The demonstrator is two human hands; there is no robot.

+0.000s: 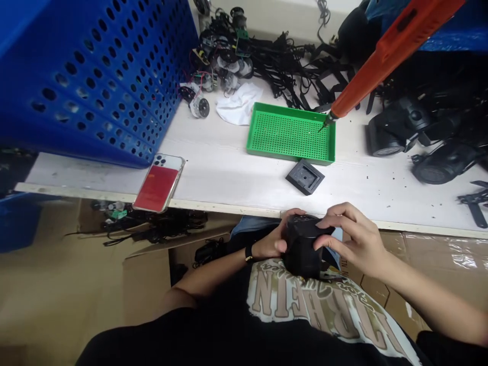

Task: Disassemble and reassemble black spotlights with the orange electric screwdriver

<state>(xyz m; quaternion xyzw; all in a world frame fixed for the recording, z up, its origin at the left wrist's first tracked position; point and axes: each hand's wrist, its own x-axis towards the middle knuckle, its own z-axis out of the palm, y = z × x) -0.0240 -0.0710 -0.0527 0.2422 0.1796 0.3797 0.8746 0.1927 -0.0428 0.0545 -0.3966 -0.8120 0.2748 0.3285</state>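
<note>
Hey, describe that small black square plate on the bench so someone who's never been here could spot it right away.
Start at the long white bench and find the green tray with holes near its middle. Just in front of the tray, toward the person, lies a small black square plate. It sits flat and turned at a slant, with a hole in its centre, unlike the tangled black cables behind the tray or the round black parts to its right.

Orange electric screwdriver (385, 66) beside green tray (290, 133)
</note>
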